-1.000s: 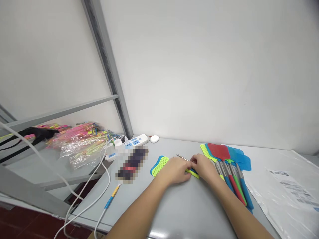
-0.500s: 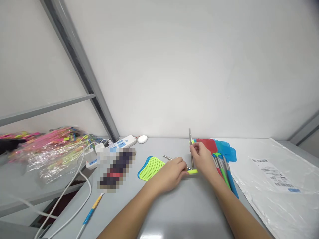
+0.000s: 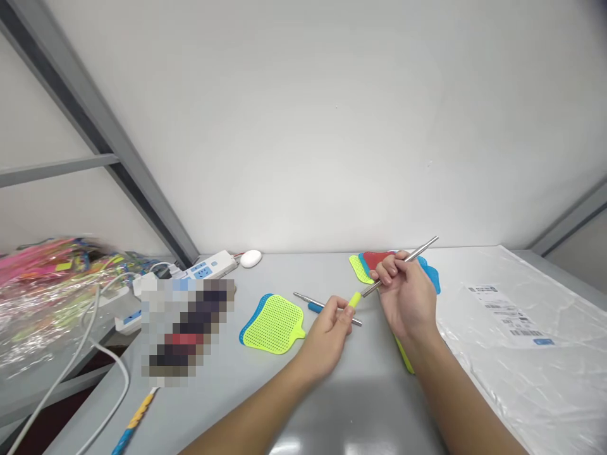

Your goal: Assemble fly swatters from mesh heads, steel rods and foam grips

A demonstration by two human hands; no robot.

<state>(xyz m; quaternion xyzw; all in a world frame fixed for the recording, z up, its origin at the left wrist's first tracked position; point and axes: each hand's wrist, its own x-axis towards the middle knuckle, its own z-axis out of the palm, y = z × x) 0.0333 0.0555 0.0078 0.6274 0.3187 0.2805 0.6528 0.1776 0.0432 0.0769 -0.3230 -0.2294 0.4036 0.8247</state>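
Observation:
My left hand [image 3: 332,325] is closed on a short yellow-green handle grip [image 3: 355,299], tilted up to the right. Between the fingers of my right hand [image 3: 403,291] runs a slim metal rod [image 3: 422,248], its lower end at or very near the grip's upper end. Left of my left hand lies a yellow-green fly swatter head [image 3: 277,322] on top of a blue swatter head [image 3: 251,325]. Another metal rod [image 3: 303,297] and a blue grip [image 3: 314,308] lie partly behind my left fingers. Behind my right hand are yellow-green [image 3: 360,268], red [image 3: 377,259] and blue [image 3: 431,278] swatter heads, partly covered.
A white plastic mailing bag [image 3: 535,379] with a label covers the right side. At left are a power strip [image 3: 208,268], a white mouse-like object [image 3: 251,258], a pixelated item [image 3: 190,335], white cables and bagged colourful goods [image 3: 52,297].
My right hand has tilted the rod from upright to slanting and brought its lower end to the grip. My left hand has raised the yellow-green grip to meet it. The view has shifted.

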